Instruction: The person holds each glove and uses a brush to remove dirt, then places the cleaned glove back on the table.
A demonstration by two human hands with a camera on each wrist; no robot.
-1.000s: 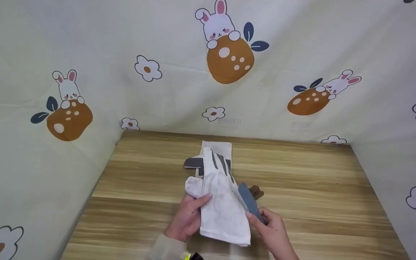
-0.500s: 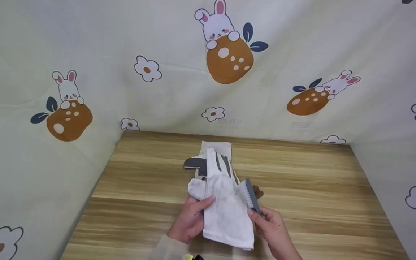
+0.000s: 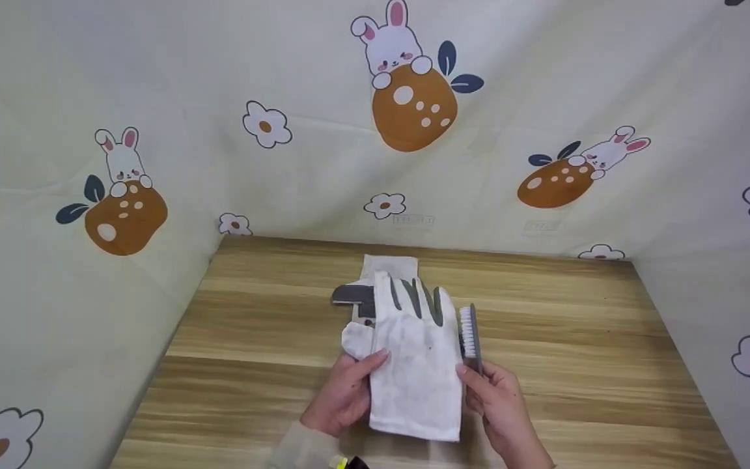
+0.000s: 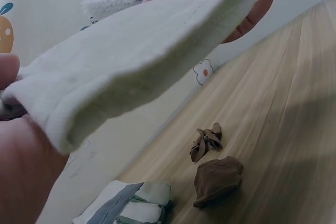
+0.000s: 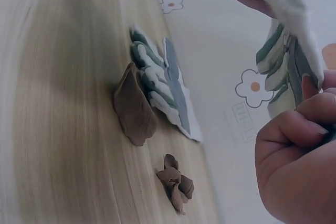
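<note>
A white work glove with grey stripes between its fingers (image 3: 417, 371) is held up over the table, fingers away from me and cuff toward me, with faint grey smudges on it. My left hand (image 3: 342, 394) grips its left edge, thumb on top beside the glove's thumb. My right hand (image 3: 502, 404) holds a scrubbing brush (image 3: 471, 332) with a grey-blue back and white bristles. The brush stands on edge beside the glove, bristles facing left. My right thumb is at the glove's right edge. In the left wrist view, the brush (image 4: 113, 1) shows behind the glove (image 4: 131, 51).
A second white and grey glove (image 3: 391, 266) lies on the wooden table (image 3: 271, 312) behind the held one, partly hidden. Two brown clay-like pieces, a larger lump (image 5: 135, 106) and a smaller crumpled one (image 5: 176, 182), lie near it. Patterned cloth walls (image 3: 310, 169) enclose the table.
The brush has turned upright and moved right, off the glove's right side, its bristles now facing left. The glove has turned flatter toward me, showing more of its fingers.
</note>
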